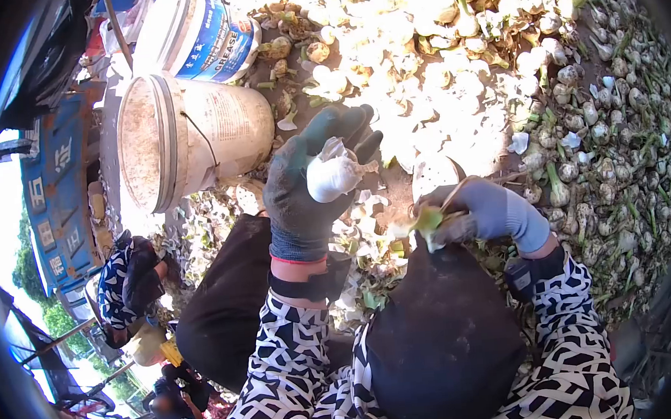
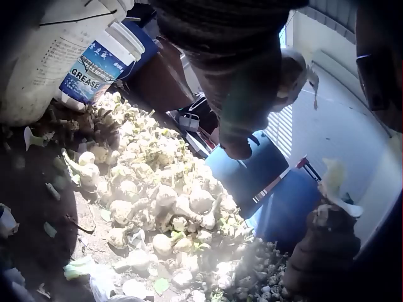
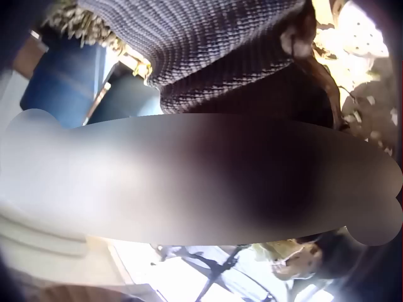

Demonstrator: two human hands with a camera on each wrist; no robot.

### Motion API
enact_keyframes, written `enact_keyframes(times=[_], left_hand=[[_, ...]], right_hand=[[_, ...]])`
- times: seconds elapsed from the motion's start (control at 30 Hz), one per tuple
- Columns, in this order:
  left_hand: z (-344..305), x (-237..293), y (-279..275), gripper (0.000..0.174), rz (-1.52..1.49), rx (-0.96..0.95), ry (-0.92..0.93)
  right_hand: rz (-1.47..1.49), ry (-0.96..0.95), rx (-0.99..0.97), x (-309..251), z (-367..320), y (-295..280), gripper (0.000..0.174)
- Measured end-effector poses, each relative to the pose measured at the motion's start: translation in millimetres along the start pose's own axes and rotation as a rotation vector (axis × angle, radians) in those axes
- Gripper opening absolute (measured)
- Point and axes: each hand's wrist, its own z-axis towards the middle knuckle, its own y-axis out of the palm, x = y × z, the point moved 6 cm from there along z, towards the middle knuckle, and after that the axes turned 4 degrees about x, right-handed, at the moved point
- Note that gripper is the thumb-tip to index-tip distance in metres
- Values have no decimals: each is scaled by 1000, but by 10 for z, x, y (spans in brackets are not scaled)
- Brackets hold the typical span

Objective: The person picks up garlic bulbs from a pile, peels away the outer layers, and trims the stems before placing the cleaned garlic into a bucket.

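Note:
A white garlic bulb (image 1: 332,177) lies in the dark-gloved left hand (image 1: 299,185), held against the palm with the fingers bent beside it. The left wrist view shows the bulb (image 2: 292,77) at the side of the left hand (image 2: 242,94). Over a dark cloth on the lap, the grey-gloved right hand (image 1: 487,210) pinches a green and white leafy scrap (image 1: 428,222); a thin brown stalk (image 1: 459,191) crosses its fingers. That scrap (image 2: 339,187) stands above the right hand (image 2: 324,248) in the left wrist view. Knit glove fabric (image 3: 208,47) fills the upper right wrist view, its fingertips hidden.
Garlic bulbs with stems (image 1: 619,143) spread along the right, and a sunlit heap (image 1: 448,38) lies ahead. A dirty white bucket (image 1: 236,127) lies at the left beside a grease bucket (image 1: 219,42). Another person (image 1: 130,282) is farther left, near a blue metal panel (image 1: 66,189).

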Motion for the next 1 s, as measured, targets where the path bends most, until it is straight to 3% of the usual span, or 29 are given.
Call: enact_keyframes(times=[0.03,0.07,0.1,0.13,0.17,0.2,0.23,0.3,0.33,0.37,0.43,0.47,0.57,0.63,0.7,0.73,0.77,0.8,0.83,0.87,0.9,0.93,1.0], left_hand=[[-15,12,11,47,229,26,27],[-11,20,18,44,453,54,59],[0,42,46,44,448,55,66],[6,101,152,40,915,-43,152],[10,106,230,38,1384,-153,230],[-21,44,137,47,1415,-384,428],[-27,4,184,47,1412,-389,426],[-2,48,72,44,939,43,250],[-11,67,92,35,758,28,243],[-8,82,82,35,766,33,250],[22,2,-72,37,-31,127,55],[30,-23,-117,45,-175,109,50],[16,-124,-179,50,-83,240,110],[65,-150,-274,52,-252,342,117],[106,-117,-338,50,-232,381,109],[102,-111,-353,50,-234,375,110],[82,-114,-380,51,-219,400,101],[84,-114,-375,51,-206,421,89],[70,-66,-427,47,-227,525,98],[82,83,-502,42,-249,638,157],[65,360,-503,40,-306,623,243],[35,782,-535,45,-289,504,361],[-146,1445,-450,60,-337,327,446]], right_hand=[[-668,48,-158,-98,99,170,70],[-550,7,-27,-214,160,77,74],[-430,-34,96,-309,216,-28,78],[-224,-147,183,-442,261,-81,73],[-218,-229,240,-644,300,-70,56],[-185,-275,253,-729,377,-6,45],[-157,-325,266,-777,433,7,35],[351,-215,160,-638,556,20,22],[387,1,150,-581,531,-36,18],[490,-3,112,-451,550,-31,17],[636,5,16,-284,453,42,15],[746,49,-3,-316,329,49,15],[990,-81,-120,-517,25,54,14],[1105,-689,-124,-859,-70,-14,21],[1215,-532,-131,-1160,-150,-53,16],[782,-180,-414,-799,-93,23,33],[423,-73,-396,-590,128,224,40],[-302,-201,-299,-585,267,258,41],[-686,-84,-316,-188,426,438,33],[-857,-34,-300,-21,512,446,29],[-816,-65,-187,219,603,385,24],[-846,-89,-80,406,670,264,20],[-992,92,37,731,728,26,21]])
